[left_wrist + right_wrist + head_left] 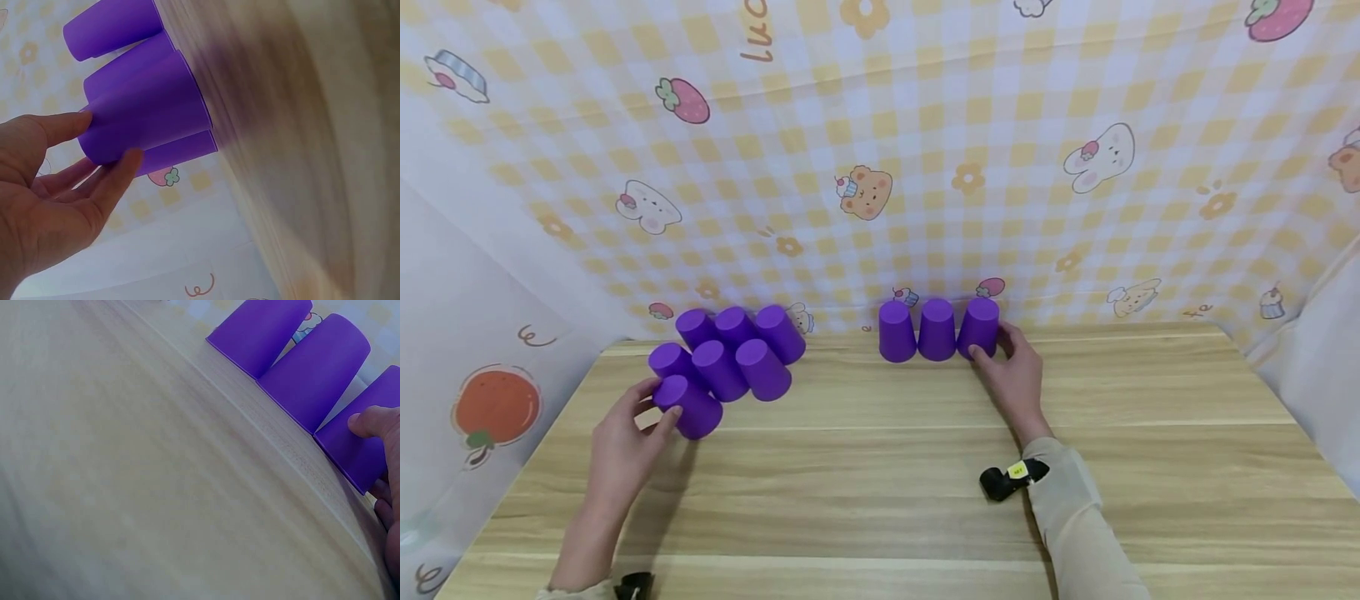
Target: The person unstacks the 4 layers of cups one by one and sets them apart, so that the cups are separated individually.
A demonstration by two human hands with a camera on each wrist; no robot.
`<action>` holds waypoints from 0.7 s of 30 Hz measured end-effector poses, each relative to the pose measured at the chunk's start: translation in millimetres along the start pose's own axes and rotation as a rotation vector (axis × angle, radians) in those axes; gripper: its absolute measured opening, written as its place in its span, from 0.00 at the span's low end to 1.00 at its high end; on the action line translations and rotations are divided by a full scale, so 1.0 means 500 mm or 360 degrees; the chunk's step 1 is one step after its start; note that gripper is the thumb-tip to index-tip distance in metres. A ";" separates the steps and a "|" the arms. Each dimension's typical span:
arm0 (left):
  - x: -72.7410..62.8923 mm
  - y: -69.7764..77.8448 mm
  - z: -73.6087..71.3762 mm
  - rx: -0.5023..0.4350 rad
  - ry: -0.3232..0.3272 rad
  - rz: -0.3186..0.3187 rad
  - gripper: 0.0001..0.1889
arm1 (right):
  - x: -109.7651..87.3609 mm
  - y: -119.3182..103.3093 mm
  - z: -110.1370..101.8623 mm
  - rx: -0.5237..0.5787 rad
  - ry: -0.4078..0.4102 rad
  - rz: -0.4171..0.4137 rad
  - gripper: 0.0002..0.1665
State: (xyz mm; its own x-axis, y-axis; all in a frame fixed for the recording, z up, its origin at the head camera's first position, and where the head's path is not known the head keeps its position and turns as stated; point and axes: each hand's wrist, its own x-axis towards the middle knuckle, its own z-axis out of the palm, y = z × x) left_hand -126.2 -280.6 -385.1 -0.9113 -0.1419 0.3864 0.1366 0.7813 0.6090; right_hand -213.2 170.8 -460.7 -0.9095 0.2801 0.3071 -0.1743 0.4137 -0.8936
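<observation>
In the head view, my left hand (pixel 625 442) holds the nearest purple cup (pixel 692 410) of the left group between thumb and fingers, near its upturned base. The left wrist view shows that cup (pixel 147 109) upside down, thumb on one side and fingers on the other. Behind it stand several more upside-down purple cups (pixel 718 371) in rows. At the back, my right hand (pixel 1018 375) grips the rightmost cup (pixel 979 327) of three standing side by side. The right wrist view has its thumb on the front of that cup (pixel 359 447); the fingers behind are partly hidden.
The middle cup (pixel 937 331) and left cup (pixel 897 332) of the row stand close beside the gripped one. A wood-grain table (pixel 850 492) carries everything. Right behind the cups hangs a yellow checked cloth (pixel 925 225) with printed animals, strawberries and flowers.
</observation>
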 end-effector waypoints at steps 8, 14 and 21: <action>-0.006 0.010 -0.006 0.0048 0.0077 -0.0055 0.24 | -0.001 -0.001 0.000 0.0012 -0.0007 0.0003 0.34; -0.009 0.038 -0.015 0.0100 0.0179 -0.0038 0.23 | 0.000 -0.001 0.000 0.0002 -0.0006 -0.0002 0.34; -0.012 0.093 -0.008 0.0199 0.0368 0.0210 0.19 | 0.001 -0.001 0.000 0.0007 0.0000 -0.0004 0.33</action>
State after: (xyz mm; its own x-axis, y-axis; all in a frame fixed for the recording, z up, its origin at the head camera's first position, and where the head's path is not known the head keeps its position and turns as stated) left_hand -112.9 -245.8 -356.0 -0.7740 -0.1574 0.6133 0.1862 0.8692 0.4581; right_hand -213.5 170.5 -460.0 -0.9092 0.2789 0.3091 -0.1780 0.4106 -0.8943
